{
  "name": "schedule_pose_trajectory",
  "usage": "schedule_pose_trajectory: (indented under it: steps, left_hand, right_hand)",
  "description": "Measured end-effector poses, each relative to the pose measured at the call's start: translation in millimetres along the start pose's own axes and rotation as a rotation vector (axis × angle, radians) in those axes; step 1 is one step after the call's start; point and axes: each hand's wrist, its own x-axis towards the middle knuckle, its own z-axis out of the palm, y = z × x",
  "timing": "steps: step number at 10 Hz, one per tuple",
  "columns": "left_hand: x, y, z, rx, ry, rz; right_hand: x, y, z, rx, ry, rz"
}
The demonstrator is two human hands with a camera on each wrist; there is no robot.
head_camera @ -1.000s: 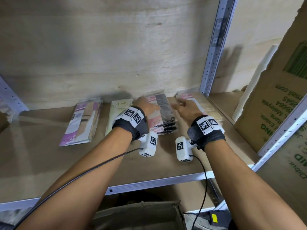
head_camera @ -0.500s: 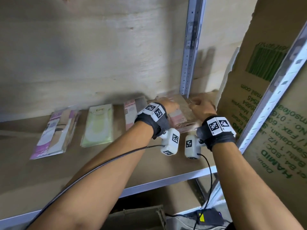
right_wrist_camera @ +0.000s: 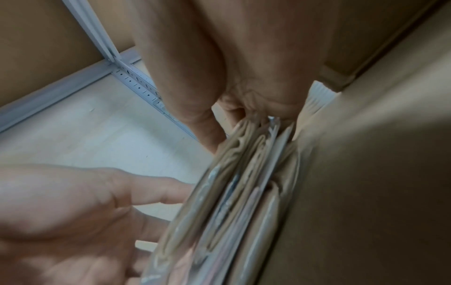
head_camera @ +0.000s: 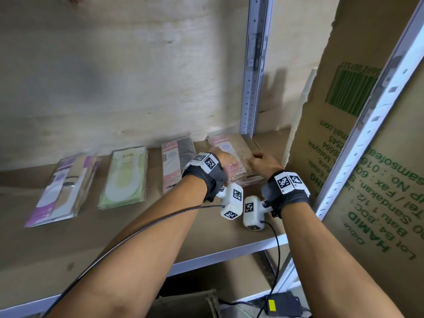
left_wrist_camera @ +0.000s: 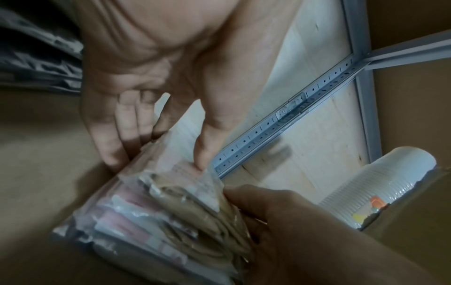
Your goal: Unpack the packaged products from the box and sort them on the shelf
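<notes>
A stack of pink and beige packets [head_camera: 238, 152] lies on the shelf board [head_camera: 68, 237] at its right end, by the upright post. My left hand [head_camera: 226, 158] touches the stack's left side with straight fingers, thumb on top [left_wrist_camera: 158, 162]. My right hand [head_camera: 261, 159] grips the stack's right edge, thumb above and fingers curled round it [right_wrist_camera: 253, 125]. The packets' edges [right_wrist_camera: 231, 202] fan slightly. Along the shelf to the left lie a pink and dark packet pile [head_camera: 174, 166], a green packet [head_camera: 125, 177] and purple packets [head_camera: 62, 189].
The metal upright post [head_camera: 252, 88] stands just behind the stack. A tall printed cardboard box [head_camera: 344, 157] and a sleeve of white cups [left_wrist_camera: 380, 183] close off the right side. A wooden back wall runs behind. An open carton [head_camera: 183, 304] sits below the shelf.
Both hands have shifted right, from the pink and dark pile to the pink and beige stack by the post. The right hand now grips that stack's edge.
</notes>
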Motion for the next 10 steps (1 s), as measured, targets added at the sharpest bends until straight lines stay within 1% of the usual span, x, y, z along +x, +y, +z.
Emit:
schedule_pose_trajectory:
  steps: [1,2,3,4,5,6,7,8,9,10]
  left_hand:
    - [-5,2,-2,-0.066,-0.035,-0.069]
    - [-7,-1,0,0.009,-0.004,-0.056]
    - [-4,-4,0,0.047,0.02,0.002]
    - [1,-1,-3,0.078,0.027,0.004]
    - [6,-1,-6,0.107,0.031,0.006]
    - [10,-4,-7,0.102,0.026,0.053]
    - [5,-1,-8,0.122,0.0,0.06]
    - [-3,9,-12,0.214,0.013,0.077]
    - [-25,20,-22,0.328,0.072,0.121]
    - [-38,24,-39,0.291,0.109,0.237]
  right_hand:
    - [1,5,1,0.02,0.008,-0.025]
    - [2,9,1,0.055,0.005,-0.015]
    - [5,12,1,0.064,-0.013,-0.007]
    - [11,13,3,0.09,-0.002,-0.005]
    - [13,11,6,0.095,-0.024,0.005]
    - [21,13,10,0.117,-0.028,0.009]
    - [24,14,8,0.152,-0.017,0.044]
    - [26,13,5,0.186,0.041,0.044]
    - [13,3,2,0.193,0.131,0.003]
    - [-4,-15,1,0.122,0.192,-0.118]
